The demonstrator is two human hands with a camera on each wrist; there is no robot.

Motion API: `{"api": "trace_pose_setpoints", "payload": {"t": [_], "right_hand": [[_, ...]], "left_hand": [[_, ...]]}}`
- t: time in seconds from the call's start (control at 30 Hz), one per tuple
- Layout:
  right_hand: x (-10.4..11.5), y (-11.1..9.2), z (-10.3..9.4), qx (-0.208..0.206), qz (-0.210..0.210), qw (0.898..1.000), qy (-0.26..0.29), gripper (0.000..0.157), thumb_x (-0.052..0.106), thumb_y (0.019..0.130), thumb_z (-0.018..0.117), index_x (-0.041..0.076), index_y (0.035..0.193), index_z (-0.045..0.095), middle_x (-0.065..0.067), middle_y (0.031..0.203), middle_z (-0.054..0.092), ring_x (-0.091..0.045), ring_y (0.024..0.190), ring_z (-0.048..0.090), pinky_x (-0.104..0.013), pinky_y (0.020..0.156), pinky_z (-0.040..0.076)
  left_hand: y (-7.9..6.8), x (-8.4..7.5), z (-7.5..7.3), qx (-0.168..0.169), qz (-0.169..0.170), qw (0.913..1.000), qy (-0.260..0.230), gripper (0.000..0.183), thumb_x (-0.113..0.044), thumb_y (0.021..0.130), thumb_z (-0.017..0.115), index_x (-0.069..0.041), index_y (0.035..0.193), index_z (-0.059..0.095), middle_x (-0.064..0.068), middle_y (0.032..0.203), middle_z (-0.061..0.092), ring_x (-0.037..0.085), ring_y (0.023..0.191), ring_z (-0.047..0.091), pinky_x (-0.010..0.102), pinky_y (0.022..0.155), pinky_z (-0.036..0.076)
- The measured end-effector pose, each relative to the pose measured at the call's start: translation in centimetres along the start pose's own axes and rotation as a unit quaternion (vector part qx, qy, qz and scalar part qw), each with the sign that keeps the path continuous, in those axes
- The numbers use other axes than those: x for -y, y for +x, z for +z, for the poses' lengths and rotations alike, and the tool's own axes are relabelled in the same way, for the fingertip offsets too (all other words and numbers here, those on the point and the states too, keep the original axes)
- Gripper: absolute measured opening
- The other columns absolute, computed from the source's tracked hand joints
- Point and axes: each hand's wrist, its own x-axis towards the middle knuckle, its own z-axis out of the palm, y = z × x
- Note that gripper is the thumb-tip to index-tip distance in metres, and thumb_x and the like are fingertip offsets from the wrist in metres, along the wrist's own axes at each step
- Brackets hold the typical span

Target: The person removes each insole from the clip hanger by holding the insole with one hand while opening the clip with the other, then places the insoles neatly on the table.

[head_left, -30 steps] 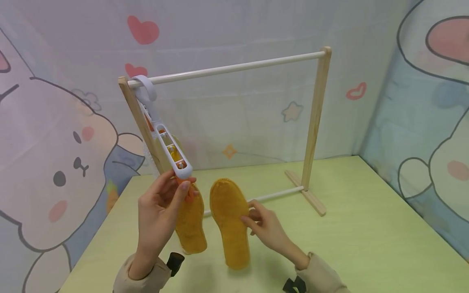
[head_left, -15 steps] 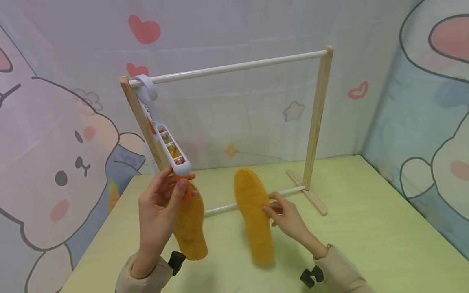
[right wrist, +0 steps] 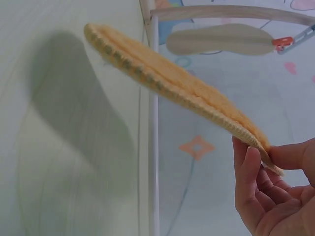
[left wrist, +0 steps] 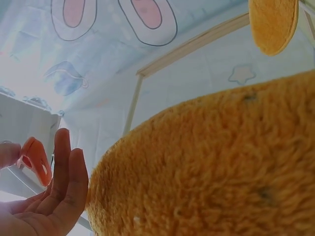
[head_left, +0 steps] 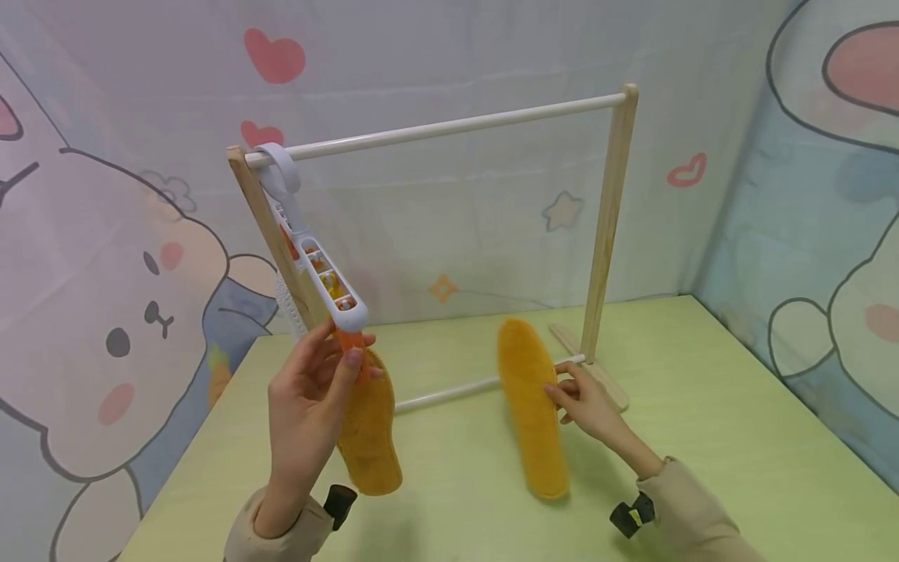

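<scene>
My left hand (head_left: 302,437) pinches an orange clip (head_left: 351,342) at the near, lower end of a white folding hanger (head_left: 323,269). A mustard-yellow fleecy insole (head_left: 374,445) hangs behind that hand, partly hidden by it. In the right wrist view, an orange clip (right wrist: 282,44) sits at this insole's top end. Close up in the left wrist view, the fleecy insole (left wrist: 206,172) fills much of the picture beside the fingers. My right hand (head_left: 590,406) holds a second mustard insole (head_left: 534,414) by its edge, between thumb and fingers, raised over the table and tilted.
The hanger's hook loops over the top white bar (head_left: 449,129) of a wooden-legged rack, beside its left post. The right post (head_left: 609,226) stands on a wooden foot. A lower white bar (head_left: 449,393) runs behind both insoles. Printed cloth backs the pale green table (head_left: 702,437).
The right hand has carried its insole to the right, away from the hanging one, and the insole leans more. The left hand stays nearly in place on the clip.
</scene>
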Motion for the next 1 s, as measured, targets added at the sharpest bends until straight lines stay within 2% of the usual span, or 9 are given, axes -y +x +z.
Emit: {"api": "trace_pose_setpoints", "payload": {"t": [0.23, 0.37, 0.5, 0.7, 0.87, 1.0], "right_hand": [[-0.8, -0.1, -0.9, -0.013, 0.01, 1.0, -0.022, 0.033, 0.016, 0.089, 0.053, -0.003, 0.116, 0.045, -0.018, 0.08, 0.066, -0.004, 0.06, 0.057, -0.026, 0.048, 0.051], [-1.0, -0.1, -1.4, -0.016, 0.018, 0.999, -0.029, 0.034, 0.018, 0.09, 0.053, -0.002, 0.115, 0.046, -0.018, 0.079, 0.066, -0.007, 0.061, 0.058, -0.029, 0.048, 0.052], [-1.5, -0.1, -1.8, -0.014, 0.033, 0.999, -0.039, 0.035, 0.02, 0.09, 0.052, -0.003, 0.116, 0.046, -0.015, 0.076, 0.065, -0.009, 0.062, 0.058, -0.03, 0.049, 0.052], [-2.4, -0.4, -2.3, -0.007, 0.061, 0.997, -0.05, 0.036, 0.018, 0.091, 0.05, -0.006, 0.116, 0.044, -0.017, 0.079, 0.064, -0.01, 0.063, 0.058, -0.027, 0.05, 0.052], [-2.9, -0.5, -2.7, 0.0, 0.081, 0.995, -0.058, 0.036, 0.018, 0.091, 0.05, -0.008, 0.116, 0.042, -0.019, 0.082, 0.064, -0.011, 0.064, 0.06, -0.024, 0.05, 0.051], [-3.4, -0.5, -2.8, 0.005, 0.095, 0.993, -0.062, 0.037, 0.019, 0.091, 0.05, -0.007, 0.116, 0.042, -0.019, 0.084, 0.064, -0.012, 0.065, 0.06, -0.025, 0.05, 0.052]], "left_hand": [[-0.5, -0.1, -0.5, 0.01, 0.021, 0.9996, -0.016, 0.033, 0.008, 0.084, 0.051, 0.005, 0.118, 0.051, -0.003, 0.096, 0.067, 0.009, 0.068, 0.065, 0.02, 0.068, 0.052], [-0.8, -0.1, -0.8, 0.019, 0.038, 0.9987, -0.027, 0.033, 0.01, 0.085, 0.049, 0.007, 0.118, 0.049, -0.002, 0.097, 0.067, 0.009, 0.069, 0.066, 0.019, 0.069, 0.052], [-1.0, -0.3, -1.0, 0.015, 0.041, 0.999, -0.011, 0.032, 0.01, 0.086, 0.047, 0.008, 0.117, 0.05, -0.001, 0.096, 0.067, 0.009, 0.069, 0.066, 0.02, 0.069, 0.052], [-1.2, -0.7, -1.9, -0.017, 0.069, 0.9975, -0.008, 0.026, 0.01, 0.088, 0.042, 0.013, 0.111, 0.053, 0.0, 0.093, 0.068, 0.008, 0.07, 0.066, 0.017, 0.072, 0.051], [-1.2, -0.9, -2.8, -0.05, 0.075, 0.9959, -0.014, 0.023, 0.01, 0.088, 0.041, 0.015, 0.107, 0.054, 0.001, 0.094, 0.068, 0.007, 0.07, 0.066, 0.017, 0.072, 0.051], [-1.2, -0.9, -3.4, -0.062, 0.076, 0.9947, -0.031, 0.024, 0.011, 0.088, 0.039, 0.016, 0.107, 0.053, 0.004, 0.093, 0.069, 0.009, 0.068, 0.067, 0.018, 0.073, 0.052]]}}
